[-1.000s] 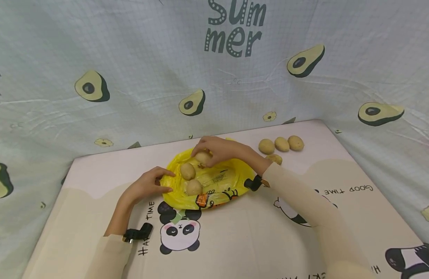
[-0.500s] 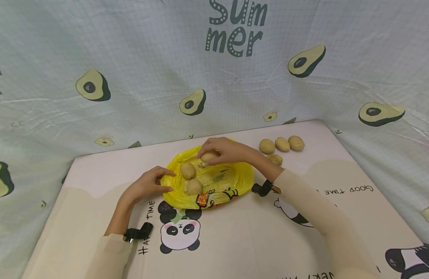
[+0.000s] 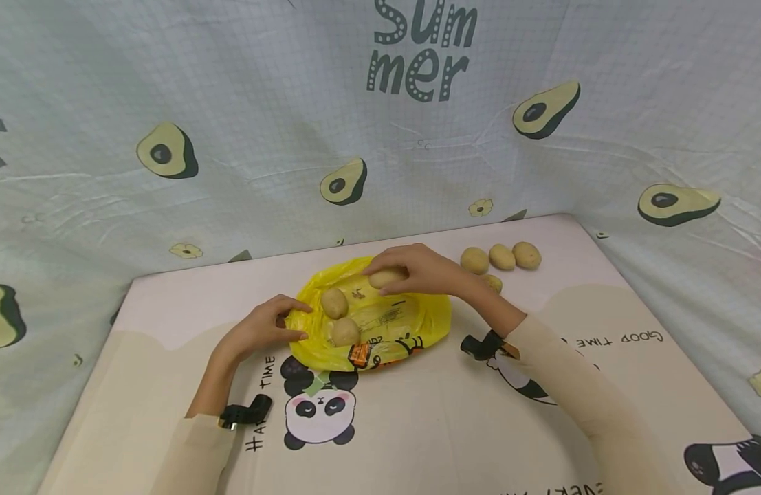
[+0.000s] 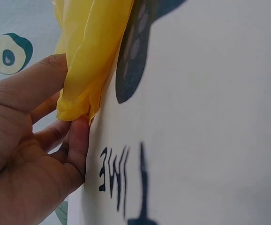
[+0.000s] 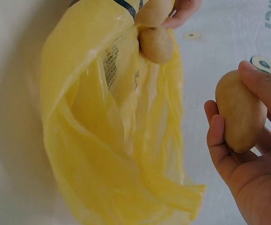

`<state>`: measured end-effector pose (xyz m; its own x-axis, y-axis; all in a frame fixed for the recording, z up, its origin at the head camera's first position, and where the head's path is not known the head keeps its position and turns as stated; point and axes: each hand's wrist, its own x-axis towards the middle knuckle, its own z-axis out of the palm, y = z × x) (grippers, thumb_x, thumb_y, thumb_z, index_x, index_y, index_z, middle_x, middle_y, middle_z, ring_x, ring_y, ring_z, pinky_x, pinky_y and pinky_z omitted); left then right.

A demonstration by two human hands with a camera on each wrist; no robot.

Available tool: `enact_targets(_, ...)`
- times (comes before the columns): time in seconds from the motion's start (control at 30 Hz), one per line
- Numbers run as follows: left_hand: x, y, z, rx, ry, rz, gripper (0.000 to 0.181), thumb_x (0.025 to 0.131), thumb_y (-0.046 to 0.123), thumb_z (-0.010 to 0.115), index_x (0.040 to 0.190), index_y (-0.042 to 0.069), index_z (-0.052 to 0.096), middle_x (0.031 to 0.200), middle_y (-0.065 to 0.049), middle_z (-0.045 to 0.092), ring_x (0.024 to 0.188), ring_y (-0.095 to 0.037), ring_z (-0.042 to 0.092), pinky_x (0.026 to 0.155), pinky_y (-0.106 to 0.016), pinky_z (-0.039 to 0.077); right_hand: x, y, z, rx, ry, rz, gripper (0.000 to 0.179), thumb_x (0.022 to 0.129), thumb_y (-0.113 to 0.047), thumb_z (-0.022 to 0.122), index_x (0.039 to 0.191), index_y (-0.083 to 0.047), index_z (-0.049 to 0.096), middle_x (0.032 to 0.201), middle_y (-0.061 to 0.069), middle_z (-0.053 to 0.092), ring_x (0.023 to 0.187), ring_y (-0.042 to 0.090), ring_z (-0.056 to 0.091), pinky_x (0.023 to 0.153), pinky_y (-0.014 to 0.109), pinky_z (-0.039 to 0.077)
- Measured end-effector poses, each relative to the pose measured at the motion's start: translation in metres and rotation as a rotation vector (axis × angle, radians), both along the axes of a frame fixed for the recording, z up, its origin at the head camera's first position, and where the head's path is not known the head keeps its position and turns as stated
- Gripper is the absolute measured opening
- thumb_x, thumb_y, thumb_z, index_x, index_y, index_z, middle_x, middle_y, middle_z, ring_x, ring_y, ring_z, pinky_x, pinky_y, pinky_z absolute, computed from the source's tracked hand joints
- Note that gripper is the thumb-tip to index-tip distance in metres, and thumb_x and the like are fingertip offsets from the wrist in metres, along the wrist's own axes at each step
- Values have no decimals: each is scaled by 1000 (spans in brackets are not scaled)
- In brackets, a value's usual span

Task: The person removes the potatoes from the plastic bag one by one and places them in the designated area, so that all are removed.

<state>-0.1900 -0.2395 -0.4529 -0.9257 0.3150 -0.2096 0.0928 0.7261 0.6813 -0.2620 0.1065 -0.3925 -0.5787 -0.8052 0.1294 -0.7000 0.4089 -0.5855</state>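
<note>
A yellow plastic bag (image 3: 438,316) with dark and orange print lies spread open on the table. Two potatoes (image 3: 346,332) rest in its left part. At the bag's left end my left hand (image 3: 265,326) holds the edge; the left wrist view shows thumb and fingers around the gathered yellow film (image 4: 91,56). Over the bag's back right, my right hand (image 3: 420,270) grips another potato (image 3: 385,278). Seen from the right wrist, that potato (image 5: 240,111) sits between thumb and fingertips, apart from the bag.
Several loose potatoes (image 3: 502,256) lie at the table's back right, one partly hidden behind my right forearm. The table cover (image 3: 417,426) carries panda prints and lettering. A hanging cloth (image 3: 256,89) with avocado prints stands behind the table.
My right hand has moved to the right with the potato, away from the two potatoes in the bag. The left hand has stayed at the bag's left end.
</note>
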Motion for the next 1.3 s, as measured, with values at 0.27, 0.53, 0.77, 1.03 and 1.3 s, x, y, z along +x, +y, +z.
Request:
enact_targets(0.27,0,0,0,1,7,-6,47,87,26,82,130,11,66,128,-13,59,109,-28,53,100,-48,48,9,12,4,45,-20,-68,47,91,-31,78,135,-20,68,131,3,68,103,17,65,87,36,53)
enact_targets(0.53,0,0,0,3,10,-6,47,87,26,81,129,11,67,127,-12,60,108,-28,53,100,-48,48,17,23,9,28,-9,-88,43,89,-34,80,129,-25,71,123,0,72,86,14,62,78,32,53)
enact_targets(0.77,0,0,-1,6,9,-6,48,87,27,82,129,11,67,127,-12,60,109,-28,53,100,-48,48,21,33,13,32,-15,-115,41,89,-33,80,129,-28,71,124,-3,71,87,15,61,78,33,52)
enact_targets(1.03,0,0,0,2,8,-7,47,87,26,82,130,11,66,128,-13,59,108,-28,53,99,-47,48,23,43,12,5,-29,-133,39,89,-34,80,127,-30,71,122,-6,71,87,14,60,78,32,51)
enact_targets(1.3,-1,0,0,-7,11,-7,48,87,26,82,130,10,66,128,-13,59,106,-28,52,96,-44,48,25,50,13,7,-28,-152,41,90,-35,79,129,-28,71,125,-3,71,88,14,59,77,33,51)
